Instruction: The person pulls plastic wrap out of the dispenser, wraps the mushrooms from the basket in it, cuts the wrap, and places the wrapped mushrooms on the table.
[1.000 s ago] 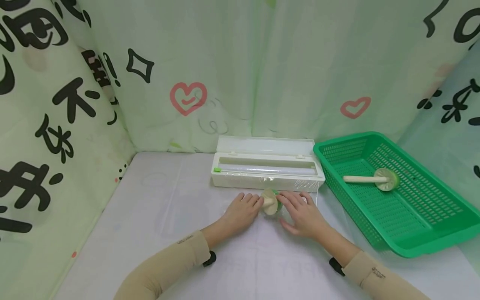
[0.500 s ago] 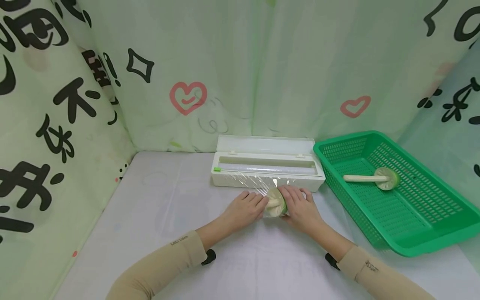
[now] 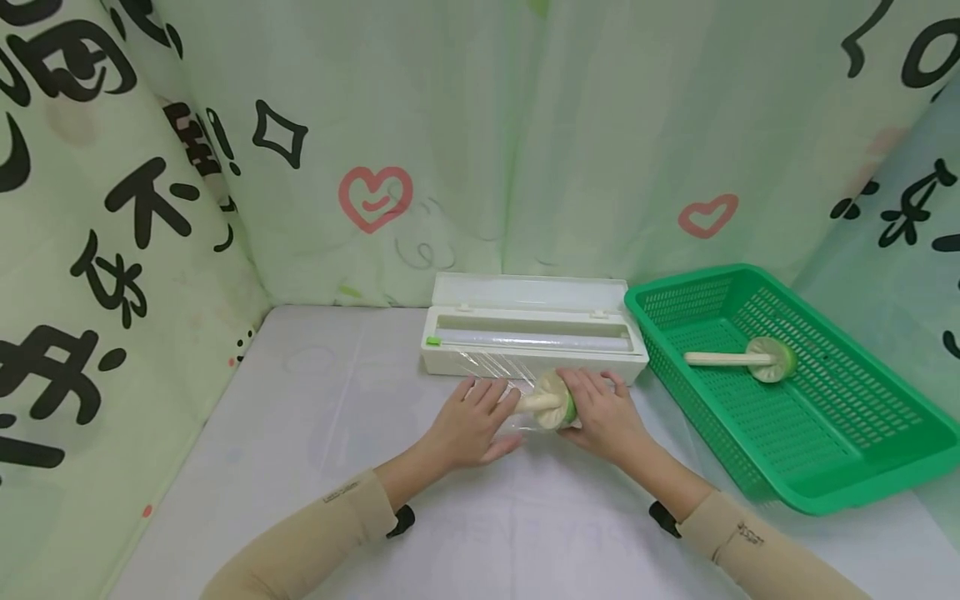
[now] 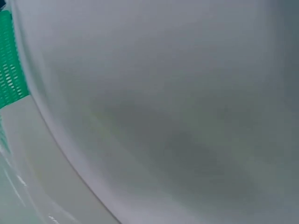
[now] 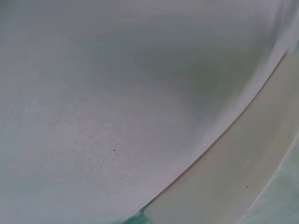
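Observation:
In the head view, my right hand (image 3: 606, 417) grips the round head of a stick-handled thing (image 3: 553, 402) with a pleated cream face and green back. Its pale handle points left, toward my left hand (image 3: 468, 421), whose fingertips are right at the handle's end while the thumb is spread away. Clear plastic film (image 3: 495, 367) stretches from the white cling film dispenser (image 3: 532, 357) down to the thing and under the hands. The dispenser's lid stands up, and a roll of film (image 3: 532, 337) lies inside. Neither wrist view shows the hands.
A green plastic basket (image 3: 817, 492) stands on the right against the dispenser's end. Inside lies another such stick-handled thing (image 3: 772, 360). A white cloth (image 3: 337, 400) covers the table, with printed pale green curtains (image 3: 600, 150) behind and at both sides.
My right hand has closed round the head, which shifted slightly right. The film now draws taut from the dispenser. My left hand, after moving in, has drawn back left with its thumb spread.

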A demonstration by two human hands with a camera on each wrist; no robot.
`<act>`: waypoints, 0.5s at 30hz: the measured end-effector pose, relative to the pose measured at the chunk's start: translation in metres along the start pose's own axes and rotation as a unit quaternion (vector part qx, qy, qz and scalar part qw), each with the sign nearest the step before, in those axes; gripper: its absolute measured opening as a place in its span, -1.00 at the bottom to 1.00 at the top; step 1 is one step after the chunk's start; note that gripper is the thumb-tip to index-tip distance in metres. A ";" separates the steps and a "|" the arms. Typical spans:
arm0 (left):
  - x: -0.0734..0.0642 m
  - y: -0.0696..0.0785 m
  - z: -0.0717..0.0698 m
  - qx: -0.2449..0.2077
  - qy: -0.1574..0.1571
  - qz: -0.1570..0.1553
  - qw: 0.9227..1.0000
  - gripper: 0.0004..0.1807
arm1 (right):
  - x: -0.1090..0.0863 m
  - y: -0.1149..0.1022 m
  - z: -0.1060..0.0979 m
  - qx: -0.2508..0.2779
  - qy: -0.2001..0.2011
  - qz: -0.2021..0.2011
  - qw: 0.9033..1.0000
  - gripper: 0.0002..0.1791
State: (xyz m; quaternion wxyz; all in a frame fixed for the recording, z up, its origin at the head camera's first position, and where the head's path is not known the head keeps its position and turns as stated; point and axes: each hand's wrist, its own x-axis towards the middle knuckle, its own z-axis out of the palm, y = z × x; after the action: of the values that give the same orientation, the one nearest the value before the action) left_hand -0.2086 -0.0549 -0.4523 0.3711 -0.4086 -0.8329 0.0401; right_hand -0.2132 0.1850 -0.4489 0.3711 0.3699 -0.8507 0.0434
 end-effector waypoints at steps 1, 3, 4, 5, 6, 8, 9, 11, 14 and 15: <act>-0.003 -0.001 0.001 0.009 0.008 0.005 1.000 -0.42 | 0.001 0.000 0.000 0.002 0.000 0.001 1.000 0.02; -0.008 -0.004 0.002 0.030 0.022 0.014 0.999 -0.48 | 0.002 0.000 -0.002 0.007 -0.003 0.002 1.000 0.02; -0.010 -0.005 0.003 0.041 0.032 0.017 0.999 -0.53 | 0.003 0.000 -0.002 0.008 -0.006 0.003 1.000 0.03; -0.012 -0.007 0.004 0.052 0.040 0.020 0.998 -0.60 | 0.003 0.000 -0.003 0.007 -0.010 0.005 1.000 0.03; -0.013 -0.009 0.006 0.061 0.044 0.021 0.997 -0.67 | 0.004 0.000 -0.004 0.008 -0.014 0.007 1.000 0.03; -0.014 -0.012 0.009 0.072 0.065 0.025 0.995 -0.74 | 0.005 0.000 -0.005 0.007 -0.022 0.009 1.000 0.02; -0.014 -0.013 0.010 0.079 0.076 0.028 0.994 -0.71 | 0.005 0.000 -0.006 0.006 -0.024 0.011 1.000 0.02; -0.013 -0.016 0.011 0.085 0.089 0.034 0.992 -0.69 | 0.006 -0.001 -0.007 0.012 -0.019 0.017 1.000 0.00; -0.012 -0.018 0.011 0.083 0.100 0.042 0.991 -0.69 | 0.006 0.000 -0.007 0.027 0.004 0.026 0.999 -0.06; -0.011 -0.018 0.011 0.081 0.104 0.044 0.990 -0.69 | 0.007 0.000 -0.007 0.031 0.012 0.030 0.999 -0.08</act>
State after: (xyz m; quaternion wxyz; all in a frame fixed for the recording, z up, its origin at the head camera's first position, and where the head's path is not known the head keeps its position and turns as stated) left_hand -0.2231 -0.0727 -0.4597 0.4857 -0.4152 -0.7650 0.0809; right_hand -0.2120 0.1836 -0.4393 0.3681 0.3553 -0.8550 0.0856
